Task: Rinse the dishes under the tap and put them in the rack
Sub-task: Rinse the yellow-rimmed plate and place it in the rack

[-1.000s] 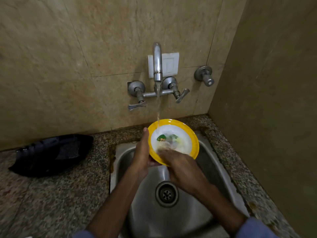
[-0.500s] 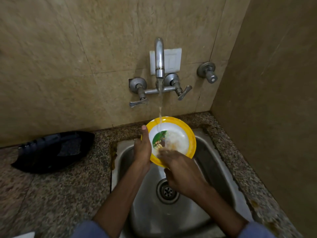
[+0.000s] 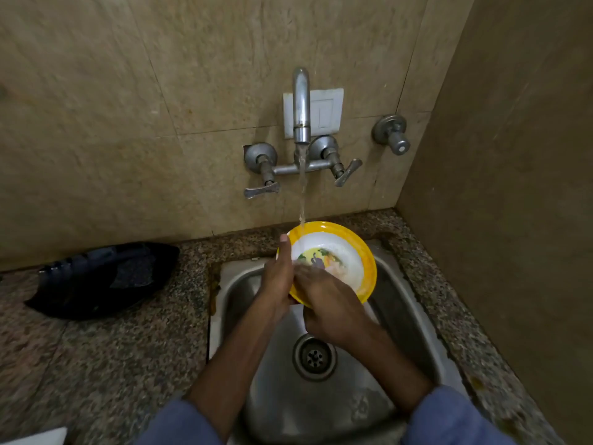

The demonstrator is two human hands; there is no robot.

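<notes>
A yellow-rimmed bowl [image 3: 343, 248] with a white inside and a coloured picture is held tilted over the steel sink [image 3: 244, 303]. Water runs from the wall tap [image 3: 301, 107] onto the bowl's far rim. My left hand [image 3: 277, 281] grips the bowl's left edge, thumb on the rim. My right hand [image 3: 327, 300] lies flat on the bowl's lower inside, fingers spread across the picture and blurred. No rack is in view.
A black tray-like object [image 3: 102, 277] lies on the speckled granite counter [image 3: 96, 364] left of the sink. Two lever handles flank the tap, and a separate valve [image 3: 391, 133] sits to the right. A side wall closes off the right. The drain [image 3: 314, 356] is uncovered.
The bowl has turned in my left hand, so its picture has shifted. My right hand's fingers have slid left across the inside. The view has tilted slightly.
</notes>
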